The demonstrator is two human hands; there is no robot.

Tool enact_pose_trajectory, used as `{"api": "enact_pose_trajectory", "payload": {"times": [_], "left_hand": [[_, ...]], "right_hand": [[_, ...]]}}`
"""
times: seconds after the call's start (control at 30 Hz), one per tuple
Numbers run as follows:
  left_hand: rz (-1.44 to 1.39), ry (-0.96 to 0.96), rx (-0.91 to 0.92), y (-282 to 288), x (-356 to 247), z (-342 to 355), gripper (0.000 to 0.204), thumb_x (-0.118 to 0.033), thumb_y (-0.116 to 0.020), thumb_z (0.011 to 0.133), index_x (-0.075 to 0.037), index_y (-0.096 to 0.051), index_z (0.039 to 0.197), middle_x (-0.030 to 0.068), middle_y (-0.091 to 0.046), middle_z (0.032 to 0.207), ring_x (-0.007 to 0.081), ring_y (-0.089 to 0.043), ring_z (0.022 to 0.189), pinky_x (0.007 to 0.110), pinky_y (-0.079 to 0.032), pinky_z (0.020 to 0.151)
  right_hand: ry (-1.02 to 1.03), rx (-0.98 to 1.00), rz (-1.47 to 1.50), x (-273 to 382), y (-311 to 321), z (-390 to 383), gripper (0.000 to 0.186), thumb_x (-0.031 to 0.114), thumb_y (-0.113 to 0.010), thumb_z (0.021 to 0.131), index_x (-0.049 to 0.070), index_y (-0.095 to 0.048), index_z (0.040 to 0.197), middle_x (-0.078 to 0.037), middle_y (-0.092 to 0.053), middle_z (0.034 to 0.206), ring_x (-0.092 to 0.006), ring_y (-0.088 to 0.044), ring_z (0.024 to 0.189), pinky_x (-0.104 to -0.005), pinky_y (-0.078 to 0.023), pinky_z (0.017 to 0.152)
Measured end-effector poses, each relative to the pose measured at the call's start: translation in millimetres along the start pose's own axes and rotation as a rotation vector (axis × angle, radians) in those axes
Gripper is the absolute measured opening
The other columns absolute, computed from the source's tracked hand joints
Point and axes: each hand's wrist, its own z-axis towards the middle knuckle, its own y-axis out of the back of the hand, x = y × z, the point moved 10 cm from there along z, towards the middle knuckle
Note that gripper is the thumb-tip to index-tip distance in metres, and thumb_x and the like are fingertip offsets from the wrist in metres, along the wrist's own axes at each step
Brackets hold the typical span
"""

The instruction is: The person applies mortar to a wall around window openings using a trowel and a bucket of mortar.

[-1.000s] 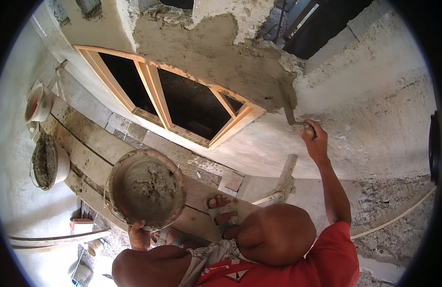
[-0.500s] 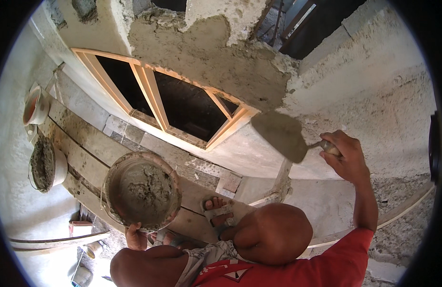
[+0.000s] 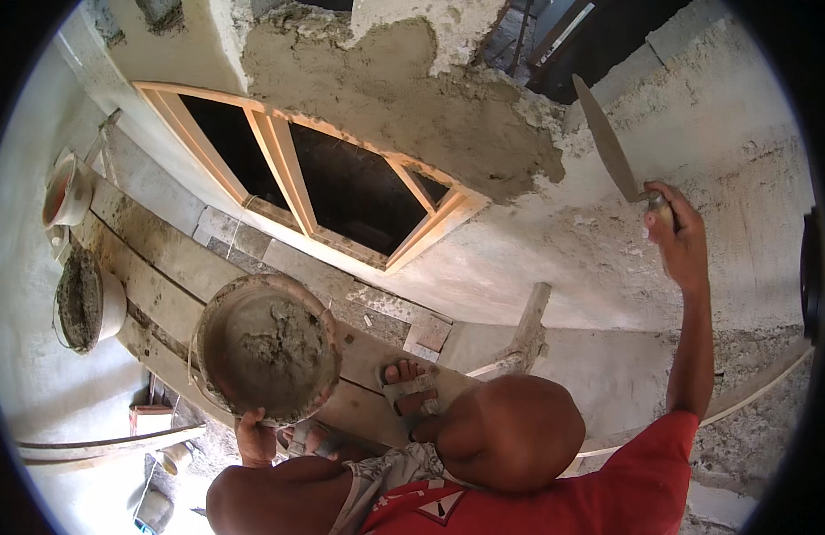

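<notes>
My right hand (image 3: 682,234) is closed round the handle of a trowel (image 3: 606,143), raised at the right in front of the wall. The blade is seen nearly edge-on, its tip pointing up toward the wall's broken upper edge. Wet grey mortar (image 3: 404,107) covers the wall above a wooden window frame (image 3: 279,169). At the lower left, my left hand (image 3: 255,437) grips the near rim of a bucket (image 3: 330,374) partly filled with mortar. The thumb shows on the rim; the other fingers are partly hidden.
I squat on a plank scaffold (image 3: 154,267) running to the left. A second mortar bucket (image 3: 114,308) and a whitish pail (image 3: 74,201) stand at its far left end. A wooden post (image 3: 530,325) rises between my knee and the wall. Rough unplastered wall (image 3: 716,160) extends rightward.
My right hand has lifted the trowel up and to the right, away from the window corner, and turned its blade edge-on. The mortar patch reaches slightly farther right. My left hand stays at the bucket.
</notes>
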Motion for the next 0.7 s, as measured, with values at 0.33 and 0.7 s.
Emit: {"api": "enact_pose_trajectory", "payload": {"times": [0.33,0.7], "left_hand": [[-0.006,-0.029,0.045,-16,-3,-3,0.063,-0.001,-0.061,0.075,-0.003,-0.048,0.136,0.01,-0.059,0.13,0.0284,-0.06,0.116,0.044,-0.054,0.097],[-0.005,-0.035,0.029,-8,0,0,0.059,-0.003,-0.06,0.076,-0.003,-0.05,0.134,0.0111,-0.059,0.128,0.0295,-0.06,0.114,0.046,-0.057,0.088]], "right_hand": [[-0.309,0.449,-0.112,-50,-106,-63,0.03,0.013,-0.07,0.086,0.001,-0.065,0.113,-0.01,-0.067,0.087,-0.016,-0.06,0.077,-0.0315,-0.05,0.073],[-0.234,0.155,-0.022,-74,-42,-37,0.032,0.011,-0.069,0.088,-0.002,-0.063,0.116,-0.008,-0.064,0.082,-0.0137,-0.058,0.07,-0.0264,-0.048,0.065]]}}
